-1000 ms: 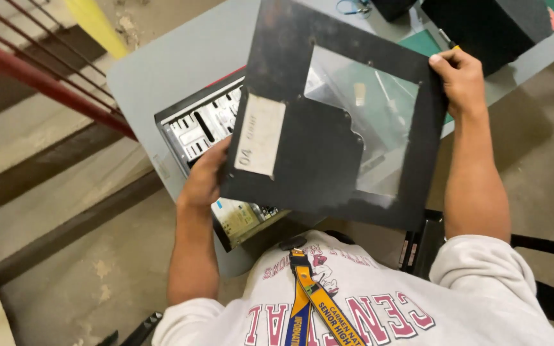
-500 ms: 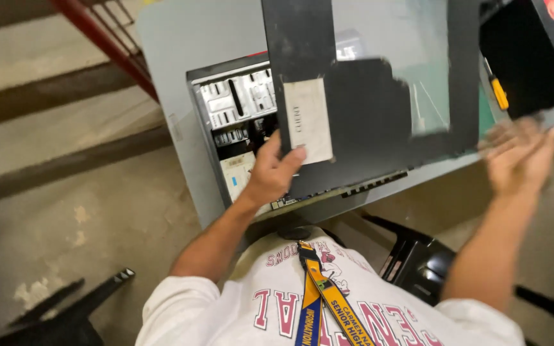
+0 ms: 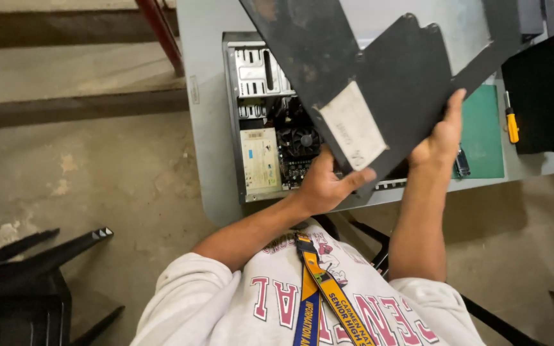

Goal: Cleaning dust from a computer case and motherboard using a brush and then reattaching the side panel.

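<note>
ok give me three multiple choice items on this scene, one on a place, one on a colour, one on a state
1. Where does the yellow-handled screwdriver lie?
A. on the grey table, right of the green mat
B. inside the computer case
C. on the floor

2. What colour is the rectangular label on the black metal side panel?
A. red
B. white
C. blue

3. In what state is the grey metal computer case?
A. shut, panel on
C. open, insides showing
B. standing upright

Answers: 1 A, it lies on the grey table between the green mat and a black box. 2 B, the label is pale white. 3 C, the fan and boards show, while the left hand and right hand hold the panel above it.
</note>
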